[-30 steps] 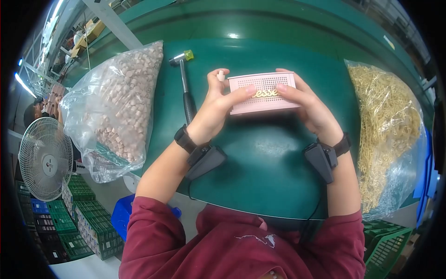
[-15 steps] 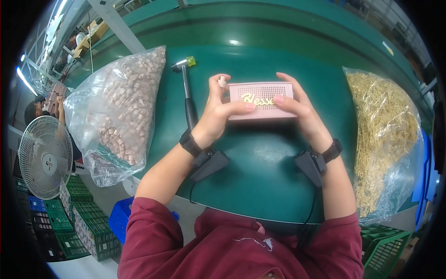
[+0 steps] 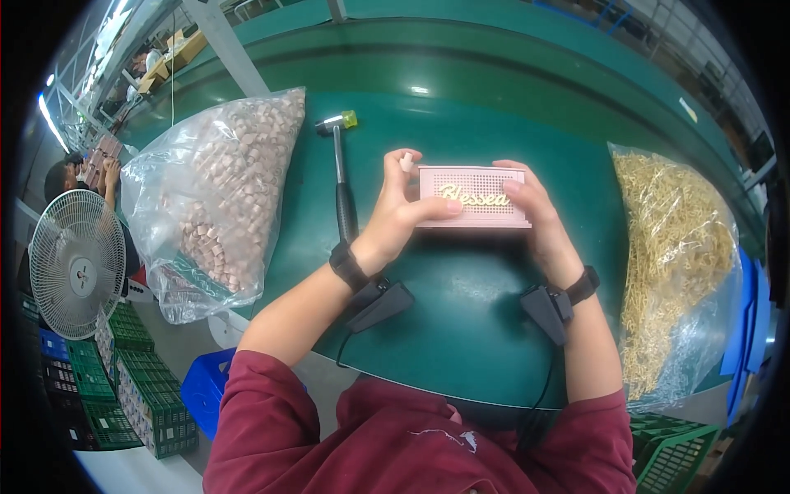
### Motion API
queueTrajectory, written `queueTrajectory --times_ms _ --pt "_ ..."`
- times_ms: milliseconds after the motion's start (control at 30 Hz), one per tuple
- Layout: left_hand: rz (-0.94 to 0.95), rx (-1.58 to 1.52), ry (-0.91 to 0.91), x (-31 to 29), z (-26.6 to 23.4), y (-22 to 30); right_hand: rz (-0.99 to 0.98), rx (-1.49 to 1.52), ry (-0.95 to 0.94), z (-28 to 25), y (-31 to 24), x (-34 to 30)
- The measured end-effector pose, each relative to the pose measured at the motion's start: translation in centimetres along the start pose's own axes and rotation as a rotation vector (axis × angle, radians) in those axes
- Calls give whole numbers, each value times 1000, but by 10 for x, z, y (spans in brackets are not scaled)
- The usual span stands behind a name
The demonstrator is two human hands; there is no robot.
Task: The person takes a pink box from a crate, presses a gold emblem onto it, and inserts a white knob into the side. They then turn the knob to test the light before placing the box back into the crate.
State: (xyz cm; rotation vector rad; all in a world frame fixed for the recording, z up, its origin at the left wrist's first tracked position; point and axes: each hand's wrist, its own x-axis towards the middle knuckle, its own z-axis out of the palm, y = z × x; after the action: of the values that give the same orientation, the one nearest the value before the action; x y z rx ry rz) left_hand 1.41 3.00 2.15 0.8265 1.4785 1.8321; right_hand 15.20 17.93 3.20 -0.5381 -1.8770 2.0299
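A pink rectangular box [image 3: 471, 222] with a perforated front panel is held up above the green table between my two hands. A gold script-lettering piece [image 3: 476, 197] lies across that panel. My left hand [image 3: 387, 216] is closed on the box's left end, its thumb on the panel beside the lettering's lower left. By that hand's raised index finger sits a small pale pink block [image 3: 406, 161]. Around the right end my right hand [image 3: 539, 212] is wrapped, its thumb at the panel's upper right, near the lettering's last letter. The fingers behind the box are hidden.
Left of my hands lies a mallet [image 3: 345, 206] with a black grip and yellow tip. A clear bag of small pink blocks [image 3: 234, 173] stands farther left. On the right is a bag of gold lettering pieces [image 3: 679, 272]. A fan [image 3: 80, 276] and stacked crates [image 3: 152, 395] flank the table.
The box and both hands appear slightly farther right and lower in the picture. My right thumb has shifted off the lettering's end toward the panel's upper right, uncovering its last letters.
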Motion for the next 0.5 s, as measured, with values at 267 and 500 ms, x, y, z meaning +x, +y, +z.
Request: queueTrajectory --times_ms 267,500 --pt "9 -27 22 2 -4 -1 -138 -133 50 -1 7 4" --pt "-244 -689 -193 -3 -3 11 -489 29 -16 -5 31 6"
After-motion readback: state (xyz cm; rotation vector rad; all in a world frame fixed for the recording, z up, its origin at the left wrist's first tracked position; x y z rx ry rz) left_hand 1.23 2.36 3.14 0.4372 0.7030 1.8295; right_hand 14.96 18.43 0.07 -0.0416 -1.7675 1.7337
